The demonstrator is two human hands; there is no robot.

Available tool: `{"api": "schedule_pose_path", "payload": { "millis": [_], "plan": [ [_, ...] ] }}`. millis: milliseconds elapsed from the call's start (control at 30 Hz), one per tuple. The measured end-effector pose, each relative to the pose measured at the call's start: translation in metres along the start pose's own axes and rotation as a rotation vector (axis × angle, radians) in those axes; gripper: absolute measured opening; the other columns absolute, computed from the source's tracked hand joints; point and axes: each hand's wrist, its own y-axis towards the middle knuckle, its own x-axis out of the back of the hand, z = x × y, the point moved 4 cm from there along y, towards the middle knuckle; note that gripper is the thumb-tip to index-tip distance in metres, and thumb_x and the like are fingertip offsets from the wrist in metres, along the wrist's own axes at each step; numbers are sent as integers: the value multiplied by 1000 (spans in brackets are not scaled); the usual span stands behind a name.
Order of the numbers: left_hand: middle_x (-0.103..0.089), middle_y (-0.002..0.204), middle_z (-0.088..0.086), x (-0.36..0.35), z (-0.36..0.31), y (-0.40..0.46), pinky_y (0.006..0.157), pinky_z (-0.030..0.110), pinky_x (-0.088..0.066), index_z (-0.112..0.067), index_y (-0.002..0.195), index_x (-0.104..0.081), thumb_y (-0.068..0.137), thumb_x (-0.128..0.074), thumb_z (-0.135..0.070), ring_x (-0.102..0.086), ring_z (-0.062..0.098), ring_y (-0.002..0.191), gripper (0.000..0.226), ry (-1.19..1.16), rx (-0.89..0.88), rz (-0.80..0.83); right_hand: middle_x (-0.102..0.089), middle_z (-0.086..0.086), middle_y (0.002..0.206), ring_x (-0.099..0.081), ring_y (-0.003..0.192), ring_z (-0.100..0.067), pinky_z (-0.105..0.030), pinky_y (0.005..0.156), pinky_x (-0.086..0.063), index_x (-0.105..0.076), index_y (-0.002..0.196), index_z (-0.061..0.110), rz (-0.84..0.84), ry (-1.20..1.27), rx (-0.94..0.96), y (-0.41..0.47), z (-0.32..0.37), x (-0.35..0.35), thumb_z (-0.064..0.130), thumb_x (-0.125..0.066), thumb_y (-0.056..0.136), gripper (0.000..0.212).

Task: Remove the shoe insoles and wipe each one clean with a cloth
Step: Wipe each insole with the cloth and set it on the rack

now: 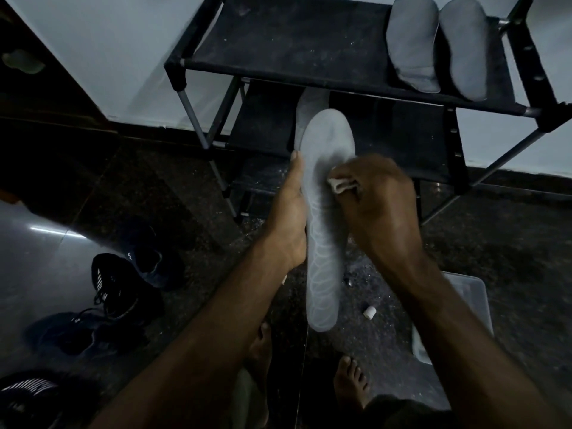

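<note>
Holding an insole (325,218) lengthwise at frame centre, toe toward 12 o'clock, heel toward 6, patterned face up. Left hand (291,224) along its 9 o'clock edge, fingers stretched flat up the side and behind, thumb tip near the toe end. Right hand (380,199) at 3 o'clock, grip curled and pinching a small white cloth (340,184), pressed on the insole's upper middle. Behind the toe end, a second pale insole-like shape, partly hidden. At 1 o'clock, two more insoles (436,44) side by side on the top shelf of a black rack (278,44). At 8 o'clock, dark shoes (117,283) on the floor (510,258). At 5 o'clock, a clear bin (464,308) under the right forearm; just beside the heel end, a small white roll (370,311) on the floor. Bare feet (351,382) at 6 o'clock.
</note>
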Motion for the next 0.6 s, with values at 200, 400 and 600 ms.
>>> {"api": "schedule_pose_path", "payload": {
  "millis": [200,400,600],
  "plan": [
    [-70,107,12,-7,4,-3,87,37,-54,-15,129,-56,99,-27,-57,-67,23,97,60,-23,16,13,-67,-9,94,-61,85,-23,-36,74,-51,-70,93,8,-81,22,-54,-3,-16,7,6,-64,88,9],
    [-62,121,20,-2,-2,-1,97,41,-47,-8,136,-51,100,-29,-55,-60,29,110,63,-9,-8,-60,-68,-8,92,-61,83,-22,-28,71,-49,-72,93,7,-14,38,-21,-7,5,-3,8,-62,90,10],
    [-65,117,17,-7,6,-3,97,41,-47,-8,134,-53,100,-27,-55,-61,29,109,63,2,11,-15,-68,-9,96,-62,87,-24,-37,75,-53,-70,97,7,-114,47,-87,-4,-15,9,10,-62,90,11]
  ]
}}
